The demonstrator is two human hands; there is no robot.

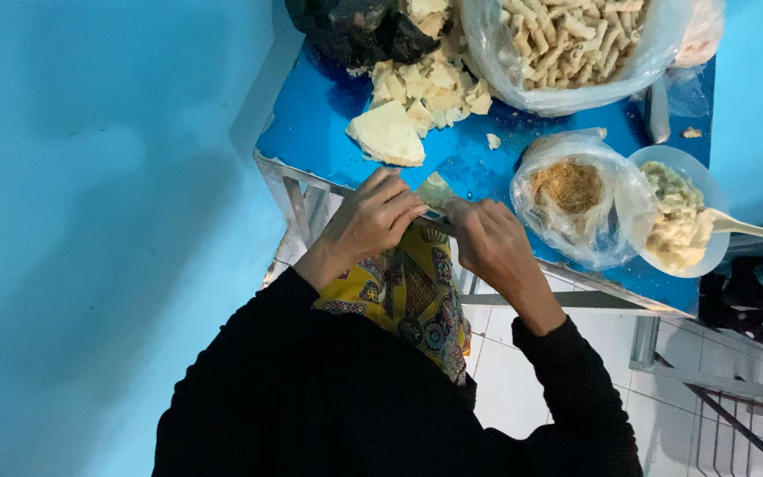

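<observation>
Both hands work at the near edge of the blue counter point(328, 124). The left hand point(373, 221) and the right hand point(487, 238) sit close together, fingers curled inward, and between them they pinch a small pale dough wrapper point(437, 190), a thin triangular piece whose tip shows above the fingertips. The wrapper lies at the counter's front edge, directly over the person's patterned yellow cloth point(412, 296). Whether anything is folded inside the wrapper cannot be told.

Just beyond the hands lies a larger pale wedge of wrapper sheets point(388, 134), flat on the counter. Behind it, touching, is a loose heap of cut wrapper pieces point(430, 84). A dark plastic bag point(355, 31) sits at the far left corner.

At the far right a clear bag of small rolled pastries point(567, 40) stands open. Nearer, right of the hands, an open clear bag of brown crumbs point(569, 187) rests against a white bowl of pale filling point(677, 216), with a light spoon point(748, 228) lying in the bowl, handle pointing right past the rim.

Black sleeves cover both forearms. White floor tiles point(593, 344) show under the counter.
</observation>
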